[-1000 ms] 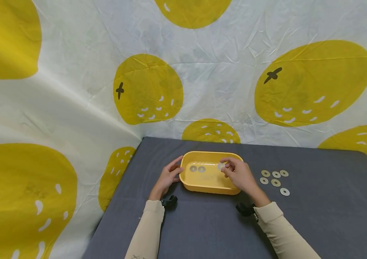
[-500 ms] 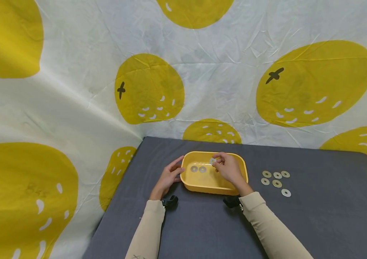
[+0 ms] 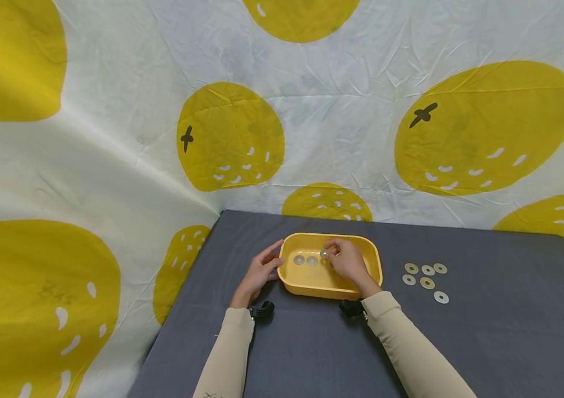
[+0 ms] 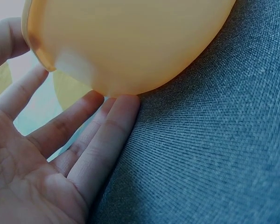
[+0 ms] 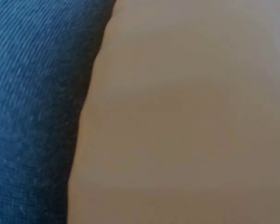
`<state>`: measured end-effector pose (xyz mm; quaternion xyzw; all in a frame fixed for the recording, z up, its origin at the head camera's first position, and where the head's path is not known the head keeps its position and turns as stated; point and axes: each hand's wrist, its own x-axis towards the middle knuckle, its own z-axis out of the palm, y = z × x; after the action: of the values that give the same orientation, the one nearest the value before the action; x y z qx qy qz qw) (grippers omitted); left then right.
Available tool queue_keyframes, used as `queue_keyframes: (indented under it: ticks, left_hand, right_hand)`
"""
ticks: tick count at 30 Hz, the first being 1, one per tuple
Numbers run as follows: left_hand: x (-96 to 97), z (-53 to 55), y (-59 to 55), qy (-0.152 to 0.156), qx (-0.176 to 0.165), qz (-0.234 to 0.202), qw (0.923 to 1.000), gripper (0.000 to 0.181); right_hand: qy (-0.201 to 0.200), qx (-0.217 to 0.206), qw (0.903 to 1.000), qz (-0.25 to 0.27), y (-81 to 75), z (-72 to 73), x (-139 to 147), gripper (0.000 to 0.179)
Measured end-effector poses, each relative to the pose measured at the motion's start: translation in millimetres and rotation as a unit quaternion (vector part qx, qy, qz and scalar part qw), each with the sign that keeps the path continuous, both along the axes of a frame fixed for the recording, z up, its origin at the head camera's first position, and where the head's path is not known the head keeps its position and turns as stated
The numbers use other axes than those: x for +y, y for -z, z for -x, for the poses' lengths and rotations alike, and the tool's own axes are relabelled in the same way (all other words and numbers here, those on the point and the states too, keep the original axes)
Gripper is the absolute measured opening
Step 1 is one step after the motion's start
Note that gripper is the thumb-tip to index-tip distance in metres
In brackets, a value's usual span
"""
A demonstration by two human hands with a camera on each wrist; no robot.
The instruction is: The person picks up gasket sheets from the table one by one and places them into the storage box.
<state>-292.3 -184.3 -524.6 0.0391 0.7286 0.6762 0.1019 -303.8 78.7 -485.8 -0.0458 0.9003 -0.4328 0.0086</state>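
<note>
The yellow plastic tray stands on the grey cloth. My left hand is at its left end; in the left wrist view the fairly straight fingers touch the outer wall and rim. My right hand is over the inside, pinching a metal washer between thumb and fingers. Left of that washer, two more lie flat side by side on the tray floor: a left washer and a right washer. The blurred tray wall fills most of the right wrist view, where no hand shows.
Right of the tray, several loose washers lie on the cloth in a group, among them a pale washer nearest me. Behind and to the left hangs a white curtain printed with big yellow fruit. Grey cloth covers the table.
My right hand has moved left inside the tray with the washer, then slightly down beside the two lying washers. The left hand has stayed at the tray's left end.
</note>
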Motion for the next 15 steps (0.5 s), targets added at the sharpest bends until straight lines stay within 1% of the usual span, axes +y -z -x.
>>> queue_keyframes:
  ticks: [3,7,11,15]
  left_hand:
    - [0.1,0.4,-0.1,-0.002,-0.004,-0.001,1.0000,0.052]
    - [0.8,0.4,-2.1,-0.004,-0.005,0.003,1.0000,0.052]
    - [1.7,0.1,-3.6,-0.007,-0.003,0.007,1.0000,0.052]
    - [1.4,-0.4,-2.9,-0.005,0.000,0.002,1.0000,0.053]
  right_hand:
    - [-0.007,-0.005,0.9996,-0.028,1.2,0.9,-0.3,0.023]
    - [-0.009,-0.010,0.9989,-0.044,2.0,1.6,-0.5,0.024]
    - [-0.007,-0.015,0.9979,-0.062,3.6,1.4,-1.0,0.022]
    - [-0.011,-0.029,0.9960,-0.083,4.6,0.7,-1.7,0.019]
